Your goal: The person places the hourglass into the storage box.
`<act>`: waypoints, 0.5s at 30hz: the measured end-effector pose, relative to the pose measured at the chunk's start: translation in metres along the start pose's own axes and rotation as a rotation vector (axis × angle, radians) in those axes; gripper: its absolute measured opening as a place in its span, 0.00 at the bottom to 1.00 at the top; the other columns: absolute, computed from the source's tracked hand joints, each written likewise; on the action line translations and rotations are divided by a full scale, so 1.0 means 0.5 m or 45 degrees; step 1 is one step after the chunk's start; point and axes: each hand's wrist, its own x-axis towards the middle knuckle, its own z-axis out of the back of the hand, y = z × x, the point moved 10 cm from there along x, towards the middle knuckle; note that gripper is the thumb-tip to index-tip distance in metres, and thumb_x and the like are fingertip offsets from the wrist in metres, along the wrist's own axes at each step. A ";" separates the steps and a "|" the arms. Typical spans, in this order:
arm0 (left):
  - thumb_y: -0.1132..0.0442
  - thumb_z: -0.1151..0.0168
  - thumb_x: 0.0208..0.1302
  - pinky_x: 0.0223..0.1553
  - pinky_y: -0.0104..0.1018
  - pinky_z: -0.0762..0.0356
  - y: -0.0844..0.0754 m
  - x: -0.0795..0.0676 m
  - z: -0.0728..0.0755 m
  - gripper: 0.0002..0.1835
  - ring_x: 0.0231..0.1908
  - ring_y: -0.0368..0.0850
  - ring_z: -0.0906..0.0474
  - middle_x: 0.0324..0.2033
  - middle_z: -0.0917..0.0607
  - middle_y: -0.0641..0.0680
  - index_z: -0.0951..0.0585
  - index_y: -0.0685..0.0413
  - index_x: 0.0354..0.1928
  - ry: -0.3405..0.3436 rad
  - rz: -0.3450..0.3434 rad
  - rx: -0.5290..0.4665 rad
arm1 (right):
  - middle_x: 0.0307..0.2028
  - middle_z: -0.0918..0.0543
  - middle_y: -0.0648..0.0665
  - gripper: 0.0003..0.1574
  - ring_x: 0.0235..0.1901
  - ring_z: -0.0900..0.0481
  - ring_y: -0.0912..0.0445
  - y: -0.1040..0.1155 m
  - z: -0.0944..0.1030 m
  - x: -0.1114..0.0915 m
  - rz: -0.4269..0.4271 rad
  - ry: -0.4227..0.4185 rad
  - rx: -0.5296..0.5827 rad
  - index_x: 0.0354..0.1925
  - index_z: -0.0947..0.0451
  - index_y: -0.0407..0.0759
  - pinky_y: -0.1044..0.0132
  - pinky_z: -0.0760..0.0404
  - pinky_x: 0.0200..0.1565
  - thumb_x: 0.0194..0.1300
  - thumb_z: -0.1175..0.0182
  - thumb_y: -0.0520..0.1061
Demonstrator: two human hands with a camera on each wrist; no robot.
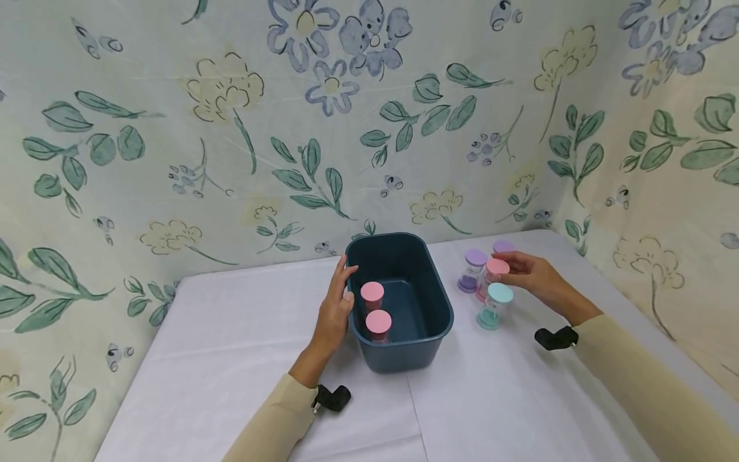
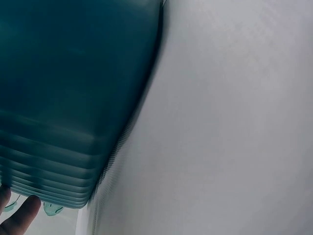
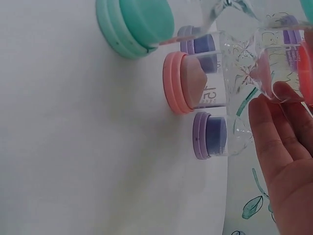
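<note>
A dark blue plastic bin stands on the table, and two pink-capped sand timers are upright inside it at the left. My left hand rests against the bin's left side, fingers fairly straight along the rim; the left wrist view shows two fingertips beside the bin's ribbed edge. To the right of the bin, my right hand holds a pink sand timer near its top cap between thumb and fingers. Its pink base stands among the other timers.
Around that pink timer stand a teal sand timer in front and two purple ones behind and beside it. A white cloth covers the table. Floral fabric hangs behind and at the right.
</note>
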 end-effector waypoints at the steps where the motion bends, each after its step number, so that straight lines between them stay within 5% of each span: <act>1: 0.57 0.62 0.70 0.64 0.67 0.48 0.000 -0.002 -0.001 0.27 0.74 0.49 0.54 0.76 0.52 0.49 0.38 0.45 0.71 0.003 -0.002 -0.006 | 0.68 0.34 0.36 0.50 0.66 0.35 0.39 -0.003 -0.001 -0.001 -0.007 0.004 0.001 0.72 0.42 0.44 0.46 0.35 0.61 0.60 0.36 0.61; 15: 0.58 0.63 0.69 0.64 0.66 0.47 -0.001 0.000 -0.001 0.28 0.74 0.48 0.54 0.76 0.52 0.48 0.39 0.44 0.71 0.008 0.002 -0.004 | 0.68 0.36 0.34 0.55 0.67 0.38 0.38 -0.020 -0.008 -0.001 -0.058 0.011 0.020 0.74 0.47 0.43 0.42 0.36 0.62 0.59 0.36 0.63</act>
